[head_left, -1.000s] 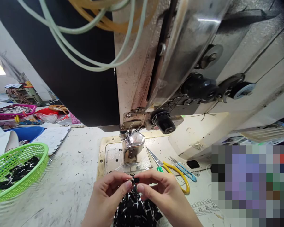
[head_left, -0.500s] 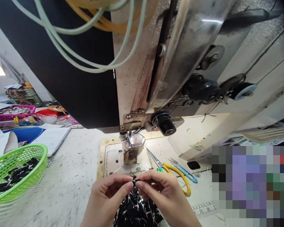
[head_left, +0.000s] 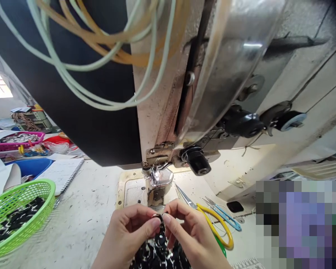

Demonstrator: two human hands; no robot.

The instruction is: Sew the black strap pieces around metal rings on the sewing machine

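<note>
Close together at the lower middle, my left hand and my right hand meet over a heap of small black pieces with shiny silvery bits. Thumb and forefinger of my left hand are closed on a small black piece with a shiny edge. My right thumb and forefinger pinch at the same piece's right side. Fingertips cover much of it, so its exact kind cannot be made out. Just beyond the fingers is the sewing machine's presser foot area.
Yellow-handled scissors and blue thread snips lie right of my hands, near a ruler. At left stand a green basket holding black pieces and a spiral notebook. The machine head and looped tubes hang overhead.
The view has tilted, so machine and table items sit lower in the picture. My hands stay together; the pinched piece has turned slightly and shows more of its shiny edge.
</note>
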